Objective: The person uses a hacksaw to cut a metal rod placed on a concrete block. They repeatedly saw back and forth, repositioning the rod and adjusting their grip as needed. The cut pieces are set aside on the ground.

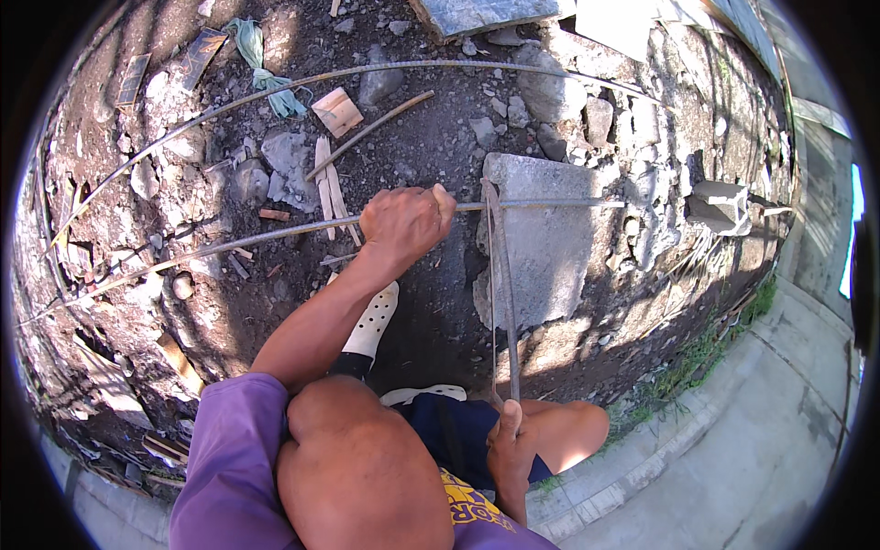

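A long ribbed steel bar [275, 235] runs from the far left across to a flat piece of concrete [546, 261]. My left hand [408, 223] is wrapped round the bar just left of the concrete, closed in a fist. In my right hand [511, 451], low in the picture, I grip one end of a hacksaw [507, 312]. Its thin blade and its frame stretch away from me, and the far end crosses the bar at the concrete's left part. Whether the teeth touch the bar I cannot tell.
Another long bar [403, 65] curves over the ground farther off. Rocks, wood pieces [337, 112], a green cloth [260, 69] and a hollow concrete block [720, 207] lie about. White clogs [374, 321] are on my feet. A concrete path [697, 440] runs along the lower right.
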Action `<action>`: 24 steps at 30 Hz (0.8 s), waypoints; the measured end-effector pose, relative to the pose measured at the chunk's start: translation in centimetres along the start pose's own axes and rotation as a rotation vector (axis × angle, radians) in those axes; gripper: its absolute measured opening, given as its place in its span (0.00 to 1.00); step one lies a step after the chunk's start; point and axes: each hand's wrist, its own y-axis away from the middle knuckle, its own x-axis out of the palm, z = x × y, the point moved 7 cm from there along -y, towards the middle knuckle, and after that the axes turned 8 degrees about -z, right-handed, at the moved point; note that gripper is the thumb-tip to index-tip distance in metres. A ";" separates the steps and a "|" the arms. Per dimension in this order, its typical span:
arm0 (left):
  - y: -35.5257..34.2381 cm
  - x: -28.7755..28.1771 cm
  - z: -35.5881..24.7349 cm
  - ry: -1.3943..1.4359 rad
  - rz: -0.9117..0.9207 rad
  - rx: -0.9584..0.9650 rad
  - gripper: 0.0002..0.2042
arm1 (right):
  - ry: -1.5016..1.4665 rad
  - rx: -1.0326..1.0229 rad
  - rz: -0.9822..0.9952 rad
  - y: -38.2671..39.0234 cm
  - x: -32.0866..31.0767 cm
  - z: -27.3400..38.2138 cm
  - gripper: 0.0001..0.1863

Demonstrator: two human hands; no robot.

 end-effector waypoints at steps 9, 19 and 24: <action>-1.5 -0.6 -0.3 -0.058 0.256 -0.096 0.25 | -0.066 -0.540 -0.178 -10.7 7.1 2.4 0.34; -0.3 -0.5 -0.2 0.005 0.003 -0.049 0.25 | 0.080 -0.162 -0.063 -7.6 4.3 4.3 0.34; -1.3 -1.2 -0.7 -0.017 0.092 -0.060 0.25 | -0.003 -0.397 -0.128 -12.5 7.6 2.5 0.37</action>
